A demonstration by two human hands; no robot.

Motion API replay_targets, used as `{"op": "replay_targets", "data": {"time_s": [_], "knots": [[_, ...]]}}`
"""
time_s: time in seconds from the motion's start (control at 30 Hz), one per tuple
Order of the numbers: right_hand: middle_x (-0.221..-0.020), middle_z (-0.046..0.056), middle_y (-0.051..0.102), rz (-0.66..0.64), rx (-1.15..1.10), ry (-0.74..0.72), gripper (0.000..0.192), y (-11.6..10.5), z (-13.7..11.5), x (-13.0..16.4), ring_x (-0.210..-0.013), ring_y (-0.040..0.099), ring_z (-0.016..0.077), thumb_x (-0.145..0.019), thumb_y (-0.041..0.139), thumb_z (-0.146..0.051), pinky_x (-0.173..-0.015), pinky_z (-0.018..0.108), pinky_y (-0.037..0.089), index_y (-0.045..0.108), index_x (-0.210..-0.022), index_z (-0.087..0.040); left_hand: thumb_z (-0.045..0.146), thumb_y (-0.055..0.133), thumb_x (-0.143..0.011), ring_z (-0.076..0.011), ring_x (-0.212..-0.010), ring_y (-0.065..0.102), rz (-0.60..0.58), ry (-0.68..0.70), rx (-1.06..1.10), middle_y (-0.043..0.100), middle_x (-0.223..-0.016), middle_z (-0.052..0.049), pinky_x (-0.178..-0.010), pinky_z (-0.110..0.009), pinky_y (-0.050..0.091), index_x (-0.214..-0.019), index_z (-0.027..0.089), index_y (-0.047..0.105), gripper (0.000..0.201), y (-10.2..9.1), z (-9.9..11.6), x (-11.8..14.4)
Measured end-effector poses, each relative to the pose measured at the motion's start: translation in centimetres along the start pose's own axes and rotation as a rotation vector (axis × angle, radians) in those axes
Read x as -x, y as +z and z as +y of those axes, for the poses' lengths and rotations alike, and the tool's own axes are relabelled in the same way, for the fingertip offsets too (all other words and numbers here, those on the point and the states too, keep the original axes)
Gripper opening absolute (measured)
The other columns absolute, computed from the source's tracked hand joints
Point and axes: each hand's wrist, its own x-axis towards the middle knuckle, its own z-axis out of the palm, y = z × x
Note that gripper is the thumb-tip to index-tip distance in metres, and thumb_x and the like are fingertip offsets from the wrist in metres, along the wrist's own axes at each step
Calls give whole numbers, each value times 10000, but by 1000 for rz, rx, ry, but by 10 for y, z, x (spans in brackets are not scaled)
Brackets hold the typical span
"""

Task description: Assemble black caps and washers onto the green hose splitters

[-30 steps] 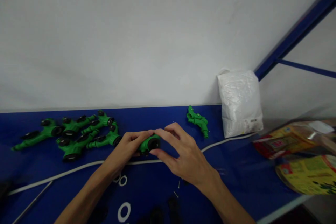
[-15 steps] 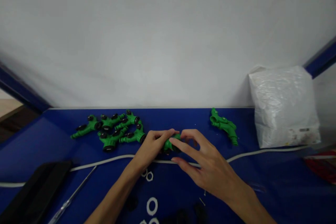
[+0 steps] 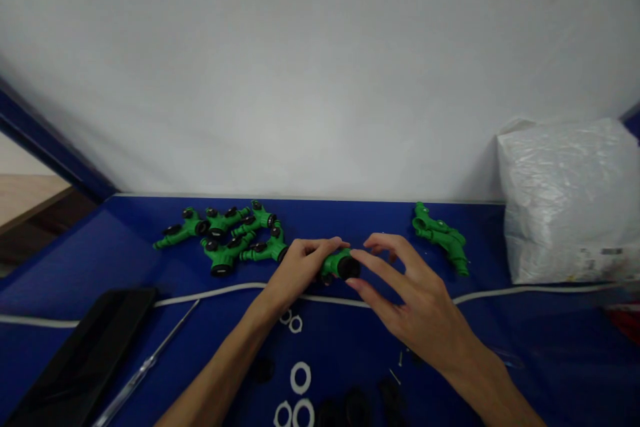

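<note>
A green hose splitter with a black round end cap is held just above the blue table. My left hand is closed around its left part and hides much of it. The cap faces my right hand, whose thumb and index fingertips pinch its edge while the other fingers are bent and raised. To the left lies a cluster of several similar green splitters with black knobs. Right of my hands lie green splitter bodies without visible black knobs.
A white cable crosses the table. At left lie a black flat object and a screwdriver. White rings, small screws and dark parts lie nearer me. A white plastic package stands at right.
The splitter has turned so its black end cap now shows toward my right hand. My right thumb and index finger have come to the cap's edge. The whole view has shifted slightly.
</note>
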Motion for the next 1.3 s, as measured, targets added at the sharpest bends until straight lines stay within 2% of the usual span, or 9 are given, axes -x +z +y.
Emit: {"op": "replay_targets", "data": {"time_s": [0.07, 0.2, 0.33, 0.53, 0.8, 0.9, 1.0, 1.1, 1.3], "knots": [[-1179, 139, 589, 16, 2, 5, 283, 0, 2, 0, -1007, 633, 232, -970, 639, -264, -866, 434, 603, 636, -1240, -179, 604, 558, -893, -143, -613, 565, 4, -10, 7, 711, -752, -36, -564, -245, 395, -1115, 145, 801, 565, 0, 0, 0], [-1229, 126, 588, -85, -13, -78, 360, 1, 3, 0, -1097, 623, 239, -988, 593, -194, -926, 435, 590, 568, -1347, -212, 588, 573, -888, -149, -647, 565, 24, -10, 18, 712, -756, -45, -587, -244, 412, -1059, 129, 813, 546, 2, 0, -1], [-1198, 123, 599, -106, 35, -76, 325, 5, 2, 3, -1079, 628, 246, -997, 570, -163, -931, 458, 584, 560, -1320, -204, 574, 582, -891, -146, -669, 563, 14, 28, 2, 723, -777, -38, -615, -245, 418, -1049, 145, 818, 514, 3, -3, -2], [-1102, 113, 608, -92, 38, -39, 211, 8, -2, 2, -968, 650, 214, -1005, 576, -213, -865, 374, 598, 586, -1212, -174, 554, 601, -894, -188, -831, 646, -22, 87, 14, 781, -956, -43, -700, -252, 465, -1102, 172, 809, 481, 3, -6, -2], [-1087, 115, 689, -191, 208, -124, 334, 6, 1, 5, -949, 686, 279, -1015, 537, -200, -862, 504, 573, 513, -1347, -164, 566, 579, -896, -200, -798, 657, -17, 71, -7, 786, -936, -58, -685, -273, 502, -1155, 151, 790, 533, 0, -7, -4], [-957, 105, 709, -97, 193, -97, 273, 11, -1, 5, -842, 699, 247, -1044, 493, -256, -793, 429, 583, 529, -1276, -115, 564, 570, -909, -222, -872, 682, -11, 93, -7, 793, -1012, -57, -750, -293, 520, -1192, 159, 774, 534, 3, -5, -3], [-802, 60, 677, 30, 140, -29, 222, 15, -4, 4, -711, 678, 207, -1046, 500, -315, -671, 342, 570, 557, -1138, -121, 537, 559, -933, -253, -1055, 686, 17, 152, 1, 784, -1131, -54, -930, -322, 505, -1205, 171, 766, 501, 7, -3, -1], [-728, 31, 642, 61, 141, 30, 226, 16, -6, 4, -656, 657, 206, -1031, 527, -378, -608, 334, 554, 566, -1040, -155, 514, 570, -939, -270, -1185, 655, 30, 210, -8, 768, -1195, -52, -1059, -337, 446, -1176, 171, 778, 466, 8, -4, -1], [-1030, 124, 686, -68, 179, -27, 369, 8, -3, 1, -890, 698, 261, -1053, 462, -370, -780, 436, 590, 504, -1350, -156, 508, 575, -933, -270, -1121, 694, 44, 165, -4, 784, -1147, -37, -1000, -340, 498, -1165, 181, 784, 452, 5, -6, -2]]}}
